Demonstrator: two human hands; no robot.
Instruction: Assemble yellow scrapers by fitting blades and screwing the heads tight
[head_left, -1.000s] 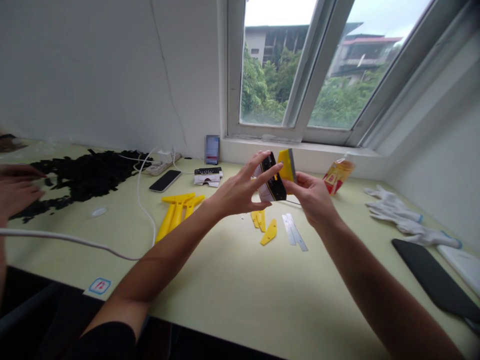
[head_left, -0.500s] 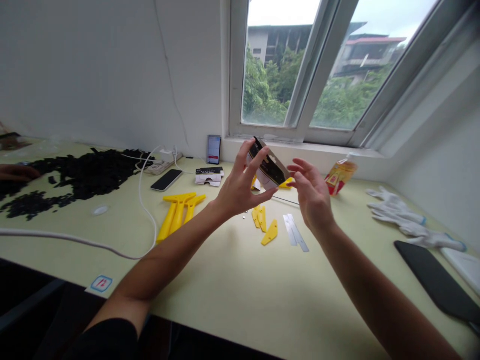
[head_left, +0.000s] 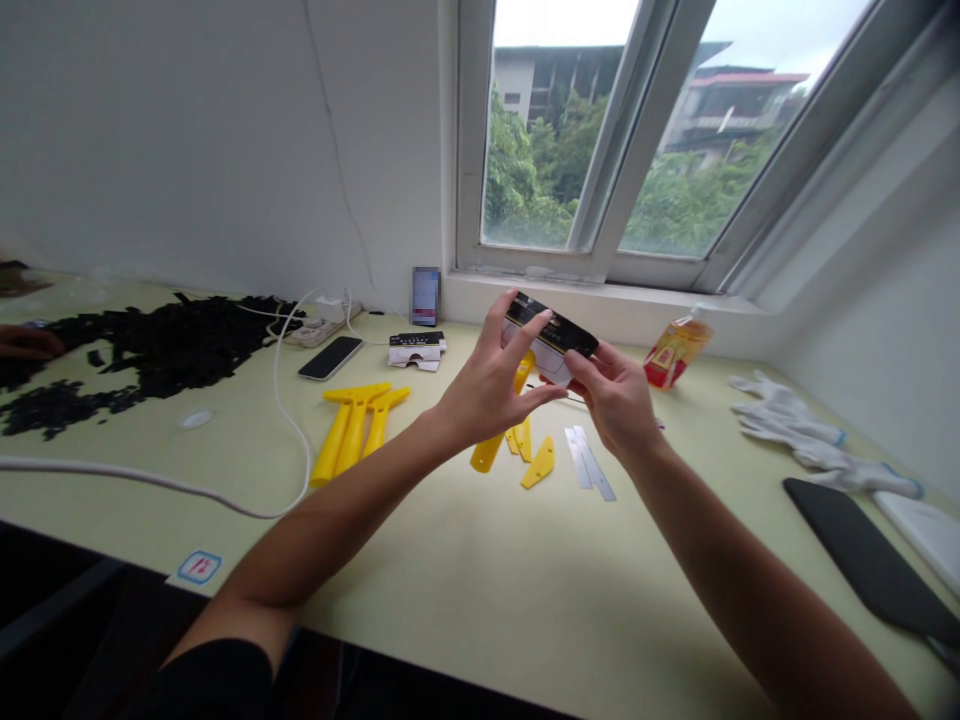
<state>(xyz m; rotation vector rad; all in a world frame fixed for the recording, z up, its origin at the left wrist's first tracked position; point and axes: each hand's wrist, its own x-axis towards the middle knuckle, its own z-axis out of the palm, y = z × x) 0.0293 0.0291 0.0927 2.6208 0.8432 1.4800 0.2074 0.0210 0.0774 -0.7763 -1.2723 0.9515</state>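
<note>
A printed card (head_left: 551, 338), black along its upper part and white below, is held tilted above the tabletop (head_left: 525, 570) between the left grip (head_left: 517, 365) and the right grip (head_left: 600, 385), its right side lower. A yellow handle (head_left: 486, 457) slants beneath it, its middle hidden behind the left grip.

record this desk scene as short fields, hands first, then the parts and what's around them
left hand: the left hand grips the black-and-white carton
right hand: the right hand grips the same carton's other end
below left hand: a yellow handle, upper part hidden; whether held, unclear
loose parts: flat yellow pieces, beside metal strips
left of forearm: yellow tool handles grouped together
far left: pile of black pieces, another person's hand
right side: white gloves
</note>
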